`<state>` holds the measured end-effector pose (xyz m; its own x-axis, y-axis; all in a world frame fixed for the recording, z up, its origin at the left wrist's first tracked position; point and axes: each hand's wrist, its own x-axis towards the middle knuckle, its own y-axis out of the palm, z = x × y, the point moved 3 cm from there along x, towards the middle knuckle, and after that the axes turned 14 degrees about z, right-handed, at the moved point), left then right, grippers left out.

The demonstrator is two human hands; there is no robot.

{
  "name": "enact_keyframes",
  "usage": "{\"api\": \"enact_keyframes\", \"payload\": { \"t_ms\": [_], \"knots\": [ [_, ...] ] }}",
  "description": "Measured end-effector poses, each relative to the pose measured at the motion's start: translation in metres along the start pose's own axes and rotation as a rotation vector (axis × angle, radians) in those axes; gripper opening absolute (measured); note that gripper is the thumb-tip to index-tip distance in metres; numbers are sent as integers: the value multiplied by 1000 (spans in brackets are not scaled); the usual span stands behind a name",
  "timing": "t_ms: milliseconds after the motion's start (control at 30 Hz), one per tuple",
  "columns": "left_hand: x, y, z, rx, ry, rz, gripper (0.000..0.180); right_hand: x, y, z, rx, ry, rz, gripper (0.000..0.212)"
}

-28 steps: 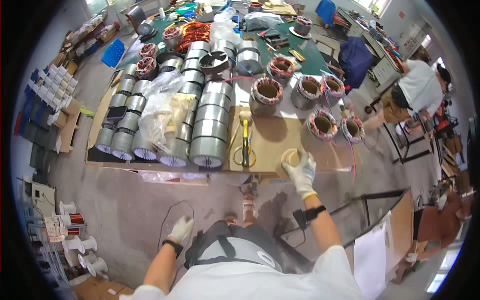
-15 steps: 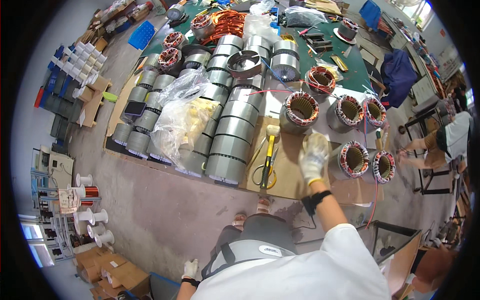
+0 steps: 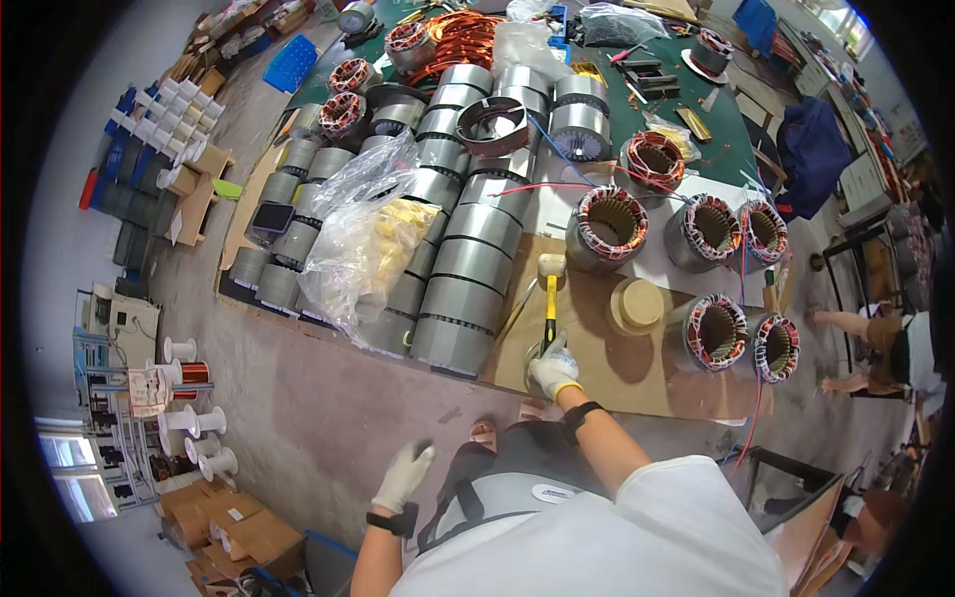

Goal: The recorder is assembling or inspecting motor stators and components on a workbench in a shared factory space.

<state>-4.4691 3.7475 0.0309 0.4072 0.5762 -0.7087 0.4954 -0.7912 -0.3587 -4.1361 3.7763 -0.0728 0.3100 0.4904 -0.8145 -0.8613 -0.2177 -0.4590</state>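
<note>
My right hand (image 3: 554, 369), in a white glove, is closed around the lower handle of a mallet (image 3: 551, 298) with a pale head and a yellow-and-black grip. The mallet lies on brown cardboard near the table's front edge. Scissors beside the handle are mostly covered by the hand. To the right of the mallet sits a round, stepped tan block (image 3: 637, 305). My gloved left hand (image 3: 405, 475) hangs in front of the table with its fingers loosely stretched. A dark patch shows at its fingertips.
Wound stator cores (image 3: 607, 227) stand right of the mallet, with loose coloured leads. Rows of bare steel cores (image 3: 468, 269) and a clear plastic bag (image 3: 363, 254) fill the left. Copper coils (image 3: 460, 48) lie at the back. Another person (image 3: 900, 353) is at the right.
My right hand has left the tan block, moved left and nearer, and closed on the mallet's handle. My left hand has risen further into view.
</note>
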Motion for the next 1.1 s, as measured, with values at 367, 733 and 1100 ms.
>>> {"api": "enact_keyframes", "payload": {
  "t_ms": [367,733,1100],
  "knots": [
    [198,91,-149,137,96,-20,56,-154,-16,-115,156,-379,-101,60],
    [297,131,-132,869,-51,-428,53,-390,123,-150,549,-75,-399,65],
    [348,121,-149,1140,341,67,31,-507,195,-124,1383,53,-920,68]
  ]
}}
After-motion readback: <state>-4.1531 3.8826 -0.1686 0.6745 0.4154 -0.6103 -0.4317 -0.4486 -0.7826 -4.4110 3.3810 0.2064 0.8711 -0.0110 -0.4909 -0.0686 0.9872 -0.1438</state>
